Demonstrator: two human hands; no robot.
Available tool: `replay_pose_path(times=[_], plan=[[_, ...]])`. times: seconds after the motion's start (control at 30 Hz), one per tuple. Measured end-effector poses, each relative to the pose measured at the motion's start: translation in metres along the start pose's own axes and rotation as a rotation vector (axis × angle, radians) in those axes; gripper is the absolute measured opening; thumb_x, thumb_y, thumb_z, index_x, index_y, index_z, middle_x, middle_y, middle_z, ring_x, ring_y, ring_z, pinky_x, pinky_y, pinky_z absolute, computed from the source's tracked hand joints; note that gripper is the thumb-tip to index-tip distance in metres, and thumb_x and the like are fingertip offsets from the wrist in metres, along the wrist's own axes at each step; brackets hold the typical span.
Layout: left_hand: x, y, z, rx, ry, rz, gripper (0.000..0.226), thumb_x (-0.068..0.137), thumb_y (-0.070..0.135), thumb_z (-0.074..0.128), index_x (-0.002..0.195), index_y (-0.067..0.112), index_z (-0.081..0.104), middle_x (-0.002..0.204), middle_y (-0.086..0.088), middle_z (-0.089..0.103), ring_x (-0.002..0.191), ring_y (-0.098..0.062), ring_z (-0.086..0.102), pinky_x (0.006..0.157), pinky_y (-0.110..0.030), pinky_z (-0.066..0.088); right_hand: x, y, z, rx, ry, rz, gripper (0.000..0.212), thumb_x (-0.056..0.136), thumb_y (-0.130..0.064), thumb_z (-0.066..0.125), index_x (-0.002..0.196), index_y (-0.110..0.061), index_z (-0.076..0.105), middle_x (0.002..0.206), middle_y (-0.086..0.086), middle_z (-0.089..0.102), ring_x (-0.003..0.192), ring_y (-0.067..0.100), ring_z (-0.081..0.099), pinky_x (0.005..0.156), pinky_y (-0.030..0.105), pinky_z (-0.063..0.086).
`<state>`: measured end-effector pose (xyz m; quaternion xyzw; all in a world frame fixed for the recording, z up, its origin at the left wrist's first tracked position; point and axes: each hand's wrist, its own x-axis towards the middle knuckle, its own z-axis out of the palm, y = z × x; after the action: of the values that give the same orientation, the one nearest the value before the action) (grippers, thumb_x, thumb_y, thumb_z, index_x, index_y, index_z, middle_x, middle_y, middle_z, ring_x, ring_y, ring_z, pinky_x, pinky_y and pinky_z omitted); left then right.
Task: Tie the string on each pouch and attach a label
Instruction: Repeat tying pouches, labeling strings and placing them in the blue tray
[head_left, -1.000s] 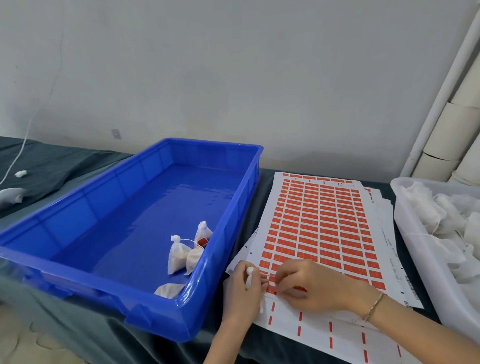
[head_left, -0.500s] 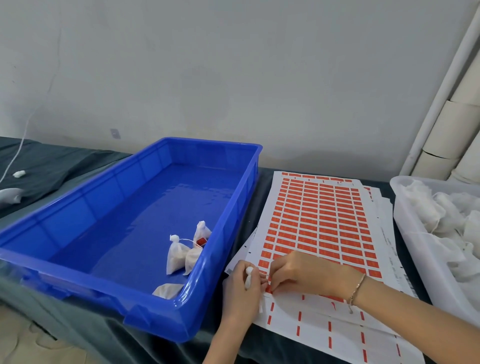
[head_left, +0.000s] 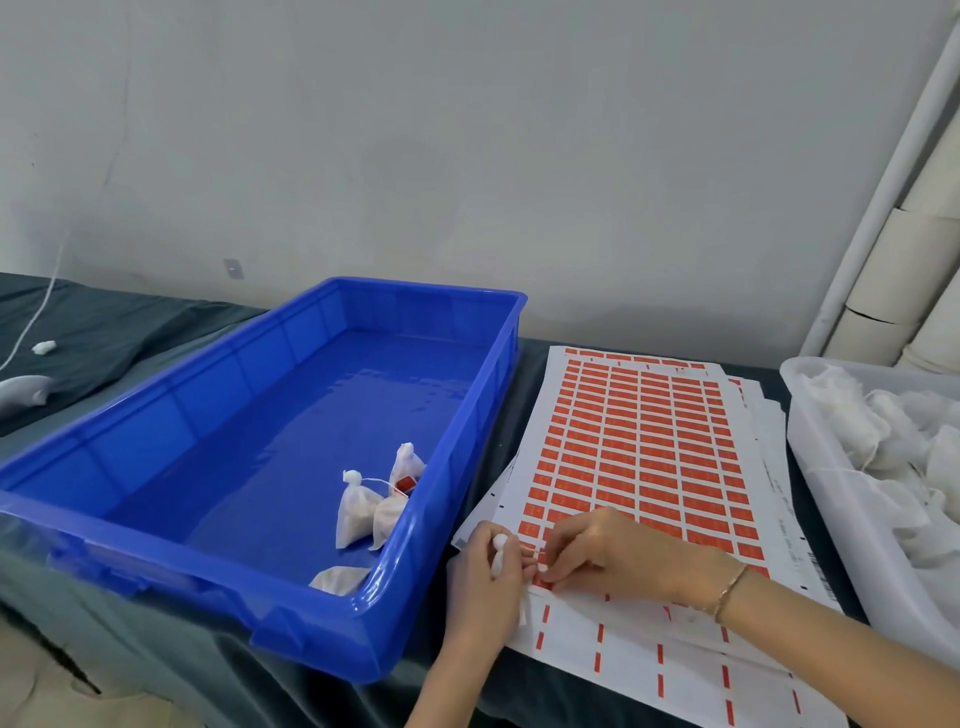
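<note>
Cloth (head_left: 130, 332) is lying beneath blue bin (head_left: 457, 447) and label sheet (head_left: 644, 441), where left hand (head_left: 480, 587) is gripping a pouch (head_left: 498, 553) and right hand (head_left: 618, 556) is pinching a label (head_left: 543, 570).

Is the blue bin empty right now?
No, a few white pouches lie in the blue bin near its right wall.

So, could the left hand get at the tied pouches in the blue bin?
Probably, for reach: the open-topped blue bin sits right beside the left hand, nothing between. But that hand grips a pouch.

Cloth-covered table (head_left: 130, 332), blue crate (head_left: 291, 587), label sheets (head_left: 639, 441)
</note>
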<state>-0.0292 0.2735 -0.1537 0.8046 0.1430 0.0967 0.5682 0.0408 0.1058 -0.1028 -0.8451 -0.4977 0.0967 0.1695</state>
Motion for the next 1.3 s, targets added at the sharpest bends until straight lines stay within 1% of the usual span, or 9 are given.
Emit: replay_pose_path(times=[0.13, 0.3, 0.5, 0.7, 0.83, 0.97, 1.07, 1.17, 1.3], plan=[[-0.001, 0.000, 0.001, 0.014, 0.014, -0.012, 0.009, 0.096, 0.031, 0.050, 0.092, 0.025, 0.055, 0.089, 0.011, 0.068, 0.076, 0.004, 0.067, 0.058, -0.006, 0.049, 0.010, -0.004, -0.005, -0.030, -0.050, 0.009, 0.022, 0.090, -0.024, 0.063, 0.110, -0.022, 0.072, 0.110, -0.005, 0.067, 0.084, -0.006, 0.053, 0.077, -0.002, 0.037], [-0.001, 0.001, 0.001, 0.051, 0.029, -0.027, 0.008, 0.097, 0.033, 0.049, 0.093, 0.029, 0.054, 0.090, 0.013, 0.066, 0.077, 0.003, 0.067, 0.054, -0.003, 0.045, 0.012, -0.005, -0.008, -0.116, -0.076, -0.063, 0.023, 0.094, -0.020, 0.059, 0.114, -0.019, 0.070, 0.116, 0.000, 0.067, 0.102, 0.011, 0.063, 0.085, -0.004, 0.029], [-0.003, 0.002, 0.000, 0.044, 0.010, -0.012, 0.009, 0.097, 0.032, 0.048, 0.089, 0.029, 0.052, 0.087, 0.016, 0.064, 0.077, 0.019, 0.059, 0.053, 0.001, 0.042, 0.001, -0.003, 0.002, -0.144, -0.014, -0.085, 0.021, 0.094, -0.020, 0.059, 0.110, -0.020, 0.072, 0.111, -0.001, 0.069, 0.099, 0.010, 0.065, 0.089, 0.003, 0.036], [-0.004, 0.003, 0.000, 0.051, 0.006, 0.006, 0.012, 0.098, 0.030, 0.048, 0.086, 0.029, 0.051, 0.085, 0.017, 0.063, 0.079, 0.020, 0.058, 0.055, 0.001, 0.042, -0.001, -0.008, 0.014, -0.068, 0.109, -0.062, 0.020, 0.094, -0.026, 0.058, 0.105, -0.019, 0.072, 0.104, -0.001, 0.071, 0.090, 0.009, 0.066, 0.088, 0.013, 0.049], [-0.003, 0.003, -0.001, 0.020, -0.005, -0.016, 0.009, 0.097, 0.032, 0.049, 0.091, 0.027, 0.054, 0.090, 0.014, 0.066, 0.078, 0.012, 0.064, 0.059, -0.005, 0.049, -0.001, -0.006, 0.009, -0.014, 0.109, -0.010, 0.019, 0.093, -0.026, 0.059, 0.108, -0.023, 0.072, 0.109, -0.006, 0.069, 0.096, 0.005, 0.063, 0.091, 0.008, 0.044], [-0.002, 0.004, 0.001, 0.019, 0.017, -0.036, 0.009, 0.097, 0.033, 0.050, 0.095, 0.025, 0.055, 0.089, 0.013, 0.067, 0.074, 0.009, 0.066, 0.055, -0.005, 0.048, -0.007, -0.005, 0.003, 0.006, 0.047, 0.000, 0.017, 0.091, -0.025, 0.062, 0.104, -0.026, 0.073, 0.111, -0.009, 0.066, 0.099, 0.002, 0.059, 0.088, 0.005, 0.042], [-0.003, 0.004, 0.001, 0.027, 0.021, -0.032, 0.010, 0.097, 0.033, 0.050, 0.095, 0.024, 0.055, 0.089, 0.013, 0.067, 0.075, 0.007, 0.066, 0.057, -0.005, 0.048, -0.003, -0.007, 0.001, -0.026, 0.021, 0.005, 0.019, 0.092, -0.025, 0.061, 0.107, -0.024, 0.073, 0.113, -0.007, 0.066, 0.098, 0.004, 0.059, 0.086, 0.002, 0.040], [-0.002, 0.003, 0.001, 0.038, 0.028, -0.026, 0.011, 0.097, 0.032, 0.049, 0.097, 0.024, 0.056, 0.090, 0.012, 0.068, 0.076, 0.000, 0.068, 0.064, -0.009, 0.052, 0.004, -0.009, -0.003, -0.076, -0.018, -0.003, 0.022, 0.093, -0.023, 0.060, 0.111, -0.021, 0.072, 0.115, -0.004, 0.067, 0.100, 0.007, 0.061, 0.087, 0.001, 0.037], [-0.003, 0.002, 0.001, 0.059, 0.032, -0.019, 0.010, 0.097, 0.033, 0.049, 0.097, 0.025, 0.055, 0.091, 0.013, 0.066, 0.077, 0.000, 0.067, 0.059, -0.007, 0.049, 0.005, -0.009, -0.004, -0.140, -0.026, -0.068, 0.023, 0.095, -0.021, 0.056, 0.113, -0.021, 0.070, 0.118, -0.002, 0.067, 0.103, 0.011, 0.063, 0.088, -0.001, 0.029]])
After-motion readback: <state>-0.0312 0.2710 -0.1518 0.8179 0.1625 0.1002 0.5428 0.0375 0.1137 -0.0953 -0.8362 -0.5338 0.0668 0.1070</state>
